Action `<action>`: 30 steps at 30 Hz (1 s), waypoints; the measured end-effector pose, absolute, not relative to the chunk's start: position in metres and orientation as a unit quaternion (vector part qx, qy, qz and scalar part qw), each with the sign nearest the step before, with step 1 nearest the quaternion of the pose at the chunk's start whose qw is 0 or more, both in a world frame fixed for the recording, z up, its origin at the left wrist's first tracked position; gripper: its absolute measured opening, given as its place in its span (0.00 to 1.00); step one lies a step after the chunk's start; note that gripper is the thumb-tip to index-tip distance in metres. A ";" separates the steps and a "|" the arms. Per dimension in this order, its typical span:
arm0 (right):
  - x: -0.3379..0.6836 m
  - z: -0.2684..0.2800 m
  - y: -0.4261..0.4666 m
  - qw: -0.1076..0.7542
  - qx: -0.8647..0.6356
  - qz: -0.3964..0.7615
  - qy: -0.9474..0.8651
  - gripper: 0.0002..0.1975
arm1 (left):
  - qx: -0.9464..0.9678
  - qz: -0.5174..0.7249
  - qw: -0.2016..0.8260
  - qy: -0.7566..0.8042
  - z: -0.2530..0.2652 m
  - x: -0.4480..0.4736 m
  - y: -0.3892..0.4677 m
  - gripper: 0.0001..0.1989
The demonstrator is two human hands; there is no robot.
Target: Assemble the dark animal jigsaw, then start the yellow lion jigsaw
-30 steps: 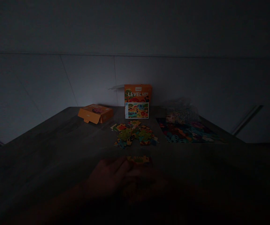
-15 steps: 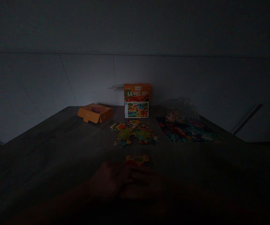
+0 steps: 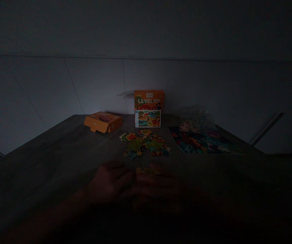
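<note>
Joined jigsaw puzzle pieces (image 3: pixel 148 170) lie on the table in front of me, yellow with some green, partly covered by my fingers. My left hand (image 3: pixel 111 183) is beside their left edge, its fingers bent; darkness and blur hide what its fingertips touch. Over the right and near part of the pieces is my right hand (image 3: pixel 158 188), smeared by motion and very dark. Just beyond the hands lies a heap of loose puzzle pieces (image 3: pixel 146 144), green, yellow, orange and blue.
An orange "LEVEL UP!" box (image 3: pixel 149 100) stands at the back, a white-bordered picture card (image 3: pixel 148 118) leaning on it. Another orange box (image 3: pixel 103 122) lies left with its flap open. A colourful sheet (image 3: pixel 206 142) and clear plastic bag (image 3: pixel 196 120) lie right. The light is very dim.
My left hand has moved left and slightly away from me, apart from the right. My right hand has shifted forward and now covers more of the joined pieces.
</note>
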State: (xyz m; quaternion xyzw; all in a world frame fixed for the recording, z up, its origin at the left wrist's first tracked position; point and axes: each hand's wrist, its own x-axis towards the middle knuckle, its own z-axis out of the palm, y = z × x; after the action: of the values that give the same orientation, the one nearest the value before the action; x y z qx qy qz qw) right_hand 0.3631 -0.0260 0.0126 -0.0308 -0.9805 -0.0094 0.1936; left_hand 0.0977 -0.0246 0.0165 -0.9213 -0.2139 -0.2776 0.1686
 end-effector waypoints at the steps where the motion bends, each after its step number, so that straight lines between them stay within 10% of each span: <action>1: 0.368 0.011 -0.020 0.199 -0.052 -0.033 -0.978 0.20 | -0.922 -0.262 0.176 -0.224 0.018 0.092 -0.020 0.19; 5: 0.389 0.004 0.009 0.218 -0.199 -0.182 -0.938 0.37 | -0.918 -0.183 0.215 -0.279 0.014 0.073 0.001 0.50; 11: 0.408 -0.011 0.048 0.170 -0.314 -0.266 -0.895 0.66 | -0.910 -0.140 0.222 -0.321 0.001 0.068 0.015 0.62; 30: 0.408 -0.020 0.050 0.171 -0.337 -0.241 -0.894 0.64 | -0.894 -0.142 0.207 -0.372 -0.015 0.070 0.021 0.68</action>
State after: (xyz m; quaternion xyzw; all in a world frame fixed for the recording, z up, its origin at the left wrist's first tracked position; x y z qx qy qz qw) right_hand 0.4078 0.0505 -0.0204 -0.3367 -0.8941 -0.2406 0.1712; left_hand 0.0700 0.0210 -0.0153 -0.8938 -0.3717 -0.1423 0.2069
